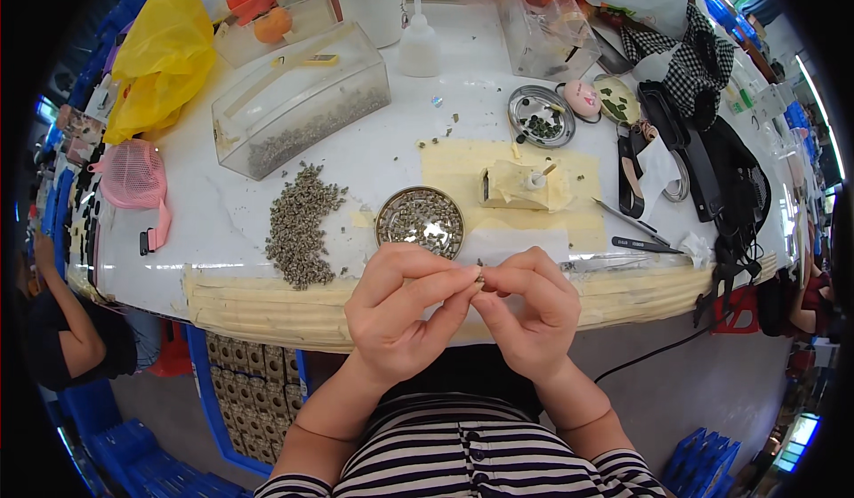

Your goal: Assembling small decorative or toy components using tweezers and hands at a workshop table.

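Note:
My left hand [409,302] and my right hand [531,307] meet over the table's front edge, fingertips pinched together. Between them sits a tiny greyish metal part [480,277], mostly covered by the fingers. Just beyond my left hand stands a round shallow dish [420,190] holding many similar small parts. To its left a loose pile of small metal parts [302,222] lies on the table. Past my right hand is a small block wrapped in masking tape [520,188], with a white peg on top, resting on yellowish paper.
A clear bin [302,106] with more parts stands behind the pile. A white squeeze bottle [419,44] is at the back. Tweezers [645,245] lie at right, near a round dish with dark pieces [569,129]. A blue crate [213,391] sits below the table at left.

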A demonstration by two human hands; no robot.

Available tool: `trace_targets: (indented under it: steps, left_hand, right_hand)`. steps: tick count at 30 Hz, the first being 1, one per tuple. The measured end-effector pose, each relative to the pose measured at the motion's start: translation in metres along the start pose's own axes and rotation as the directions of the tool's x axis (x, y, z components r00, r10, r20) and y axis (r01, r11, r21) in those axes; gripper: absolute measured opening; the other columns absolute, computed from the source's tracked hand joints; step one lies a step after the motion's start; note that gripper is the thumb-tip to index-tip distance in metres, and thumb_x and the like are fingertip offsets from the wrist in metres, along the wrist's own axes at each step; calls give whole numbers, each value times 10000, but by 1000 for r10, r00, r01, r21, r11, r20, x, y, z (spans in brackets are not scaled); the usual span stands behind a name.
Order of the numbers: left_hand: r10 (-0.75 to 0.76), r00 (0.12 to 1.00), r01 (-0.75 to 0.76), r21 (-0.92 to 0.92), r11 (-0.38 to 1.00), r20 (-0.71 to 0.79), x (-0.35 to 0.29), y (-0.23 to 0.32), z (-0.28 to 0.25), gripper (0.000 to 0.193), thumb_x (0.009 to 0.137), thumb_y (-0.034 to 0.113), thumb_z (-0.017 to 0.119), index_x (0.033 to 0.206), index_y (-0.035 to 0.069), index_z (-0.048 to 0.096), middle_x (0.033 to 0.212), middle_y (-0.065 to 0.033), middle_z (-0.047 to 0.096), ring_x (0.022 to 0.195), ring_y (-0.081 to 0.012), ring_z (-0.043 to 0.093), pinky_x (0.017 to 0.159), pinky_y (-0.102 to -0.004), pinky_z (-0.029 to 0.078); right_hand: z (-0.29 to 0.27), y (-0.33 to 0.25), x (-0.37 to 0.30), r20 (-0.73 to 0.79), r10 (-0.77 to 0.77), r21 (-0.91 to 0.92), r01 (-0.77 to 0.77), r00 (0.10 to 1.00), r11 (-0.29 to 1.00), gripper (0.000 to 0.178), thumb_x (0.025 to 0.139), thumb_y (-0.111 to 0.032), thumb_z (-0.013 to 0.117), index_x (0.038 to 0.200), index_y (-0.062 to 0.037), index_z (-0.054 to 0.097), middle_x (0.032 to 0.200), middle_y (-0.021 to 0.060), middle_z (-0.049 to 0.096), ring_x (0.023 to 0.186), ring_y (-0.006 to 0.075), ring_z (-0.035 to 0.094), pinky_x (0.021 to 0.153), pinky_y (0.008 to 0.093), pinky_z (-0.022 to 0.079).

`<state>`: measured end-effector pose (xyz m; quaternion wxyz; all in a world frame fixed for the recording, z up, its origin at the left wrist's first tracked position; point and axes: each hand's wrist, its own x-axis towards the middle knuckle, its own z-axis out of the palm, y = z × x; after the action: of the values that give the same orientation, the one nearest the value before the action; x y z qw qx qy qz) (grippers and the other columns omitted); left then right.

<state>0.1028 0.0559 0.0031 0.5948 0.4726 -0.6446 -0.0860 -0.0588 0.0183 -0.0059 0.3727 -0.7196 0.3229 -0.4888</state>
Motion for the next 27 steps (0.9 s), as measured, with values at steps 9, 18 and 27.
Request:
trace_targets:
  steps: [9, 18, 27]
  left_hand:
    - [24, 999, -25, 26, 999, 24, 0, 0, 1, 277, 714, -45, 813, 973, 35, 758, 889, -63, 681, 766, -215, 618, 673, -315, 499]
    - [-12, 1000, 12, 34, 999, -5, -1, 1, 1, 270, 721, -58, 806, 970, 35, 757, 883, -68, 683, 771, -218, 621, 683, -316, 501]
    - [24, 1000, -24, 15, 1000, 20, 0, 0, 0, 287, 713, -58, 810, 980, 35, 758, 896, -65, 685, 771, -216, 623, 688, -316, 503]
  right_hand:
    - [-3, 0, 6, 13, 79, 172, -80, 997, 982, 208, 768, -55, 840, 904, -22, 686, 848, 54, 647, 722, 149, 540, 645, 260, 453]
    - [1, -2, -1, -89, -122, -85, 115, 988, 990, 350, 716, -35, 858, 1054, -47, 765, 847, 45, 637, 749, 166, 551, 644, 267, 453]
    - [1, 1, 4, -5, 3, 72, -2, 1000, 997, 245, 739, -59, 851, 959, -31, 744, 847, 63, 647, 724, 166, 557, 624, 264, 454]
